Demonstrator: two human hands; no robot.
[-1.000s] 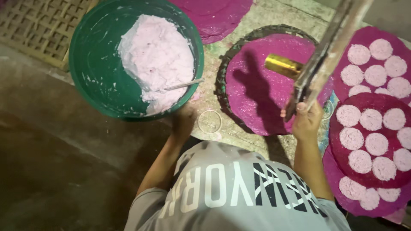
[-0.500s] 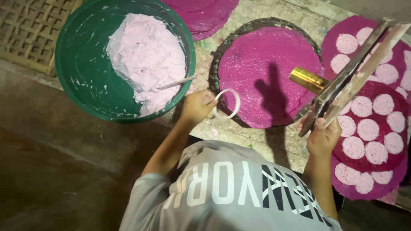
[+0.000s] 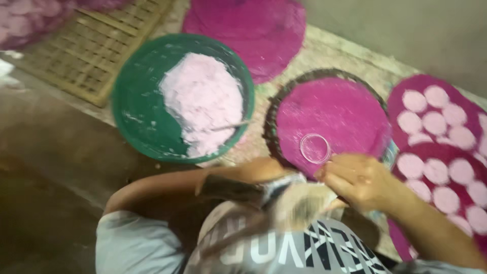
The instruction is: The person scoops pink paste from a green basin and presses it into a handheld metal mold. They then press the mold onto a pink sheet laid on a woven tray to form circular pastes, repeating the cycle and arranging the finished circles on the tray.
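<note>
A small clear round plastic ring (image 3: 315,147) lies flat on the magenta cloth-covered round tray (image 3: 355,101), near its lower edge, open side up; being round, it shows no long axis. The right hand (image 3: 357,180), fingers curled together, sits just beside it. The left hand (image 3: 264,172) is blurred; its grip cannot be told. Bare magenta cloth stretches above the ring. A green round basin of pale pink dough (image 3: 137,116) sits left.

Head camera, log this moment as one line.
right hand near clear ring | ring lies on magenta mat | left hand hidden | green basin of pink dough at left | dough discs at right
</note>
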